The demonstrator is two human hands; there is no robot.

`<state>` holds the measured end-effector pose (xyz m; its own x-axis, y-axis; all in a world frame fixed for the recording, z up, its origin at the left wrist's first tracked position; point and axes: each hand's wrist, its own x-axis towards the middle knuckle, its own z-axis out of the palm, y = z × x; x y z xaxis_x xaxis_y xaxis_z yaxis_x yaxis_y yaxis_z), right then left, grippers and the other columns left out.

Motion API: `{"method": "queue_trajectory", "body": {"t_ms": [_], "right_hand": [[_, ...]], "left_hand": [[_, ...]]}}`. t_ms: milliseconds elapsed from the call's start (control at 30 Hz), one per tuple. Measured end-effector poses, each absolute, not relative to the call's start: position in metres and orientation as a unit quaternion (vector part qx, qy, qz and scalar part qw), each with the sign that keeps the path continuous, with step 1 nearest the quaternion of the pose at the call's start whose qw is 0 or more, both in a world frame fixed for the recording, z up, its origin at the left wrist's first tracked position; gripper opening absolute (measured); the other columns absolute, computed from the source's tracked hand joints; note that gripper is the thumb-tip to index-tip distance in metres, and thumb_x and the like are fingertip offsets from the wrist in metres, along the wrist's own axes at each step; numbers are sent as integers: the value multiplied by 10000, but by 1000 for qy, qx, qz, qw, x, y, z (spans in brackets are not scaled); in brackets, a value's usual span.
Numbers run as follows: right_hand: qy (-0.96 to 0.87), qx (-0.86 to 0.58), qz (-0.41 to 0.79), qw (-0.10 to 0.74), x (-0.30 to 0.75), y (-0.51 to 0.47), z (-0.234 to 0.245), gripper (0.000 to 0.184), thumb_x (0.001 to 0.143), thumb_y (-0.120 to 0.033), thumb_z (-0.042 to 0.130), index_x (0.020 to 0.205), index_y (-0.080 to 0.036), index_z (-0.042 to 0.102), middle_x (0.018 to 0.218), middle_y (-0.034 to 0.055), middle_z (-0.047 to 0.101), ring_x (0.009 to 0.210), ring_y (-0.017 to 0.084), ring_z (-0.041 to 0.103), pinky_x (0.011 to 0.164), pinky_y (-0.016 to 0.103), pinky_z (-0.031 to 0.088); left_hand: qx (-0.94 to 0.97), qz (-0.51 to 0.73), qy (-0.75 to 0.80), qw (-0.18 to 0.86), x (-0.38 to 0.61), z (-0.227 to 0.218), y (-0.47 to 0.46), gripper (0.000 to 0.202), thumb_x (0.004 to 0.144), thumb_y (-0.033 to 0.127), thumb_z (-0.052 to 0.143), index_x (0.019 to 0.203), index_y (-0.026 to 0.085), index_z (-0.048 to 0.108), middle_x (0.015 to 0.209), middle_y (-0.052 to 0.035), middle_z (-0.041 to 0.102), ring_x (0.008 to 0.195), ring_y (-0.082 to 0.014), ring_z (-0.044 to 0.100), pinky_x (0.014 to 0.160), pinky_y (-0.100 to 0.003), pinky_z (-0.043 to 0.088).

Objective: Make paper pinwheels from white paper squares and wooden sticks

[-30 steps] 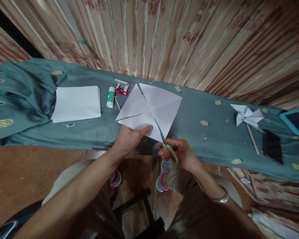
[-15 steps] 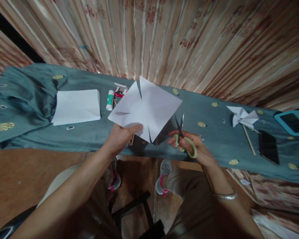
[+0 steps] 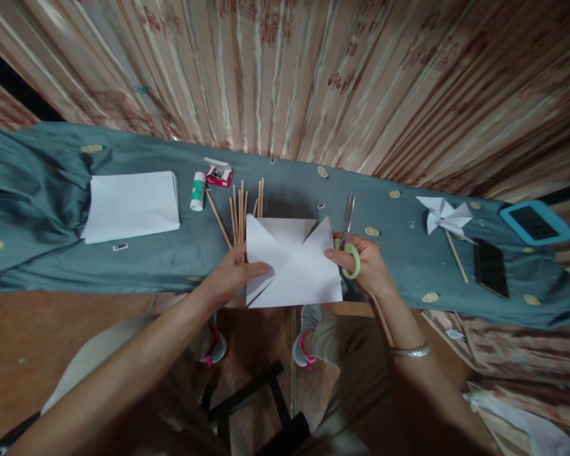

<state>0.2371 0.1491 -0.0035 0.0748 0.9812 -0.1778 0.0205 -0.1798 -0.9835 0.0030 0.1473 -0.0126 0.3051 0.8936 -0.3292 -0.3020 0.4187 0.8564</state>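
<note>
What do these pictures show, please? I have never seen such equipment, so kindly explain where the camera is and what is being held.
There is no machine here, only a person's two bare hands. Every picture comes from one camera worn on the head, looking forward and down.

The left hand holds the left edge of a white sheet with cuts running in from its corners. The right hand holds the scissors, blades pointing away from the person, with its thumb on the sheet's right edge.

On the teal cloth, to the left, are a paper stack, a white-and-green tube, a small open red box and wooden sticks. To the right lie a paper pinwheel, a dark phone and a blue-framed device.
</note>
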Motion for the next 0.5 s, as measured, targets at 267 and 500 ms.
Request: {"method": "queue_trajectory", "body": {"t_ms": [267,500], "right_hand": [[-321,-548,466,617,224,156,-11,293,517,-282,827,745,-196,664,666,-57,658,574,101,557,569,227,449],[-328,-558,485,589,213,154,-17,302,504,-322,835,702,-199,643,593,-72,607,496,87,489,499,226,410]], "left_hand": [[185,451,279,827,1,6,148,306,745,381,684,943,148,693,956,-83,752,932,-273,706,868,-408,566],[139,463,316,816,15,-2,144,257,801,212,664,1057,192,643,992,-38,730,900,-178,708,879,-353,581]]}}
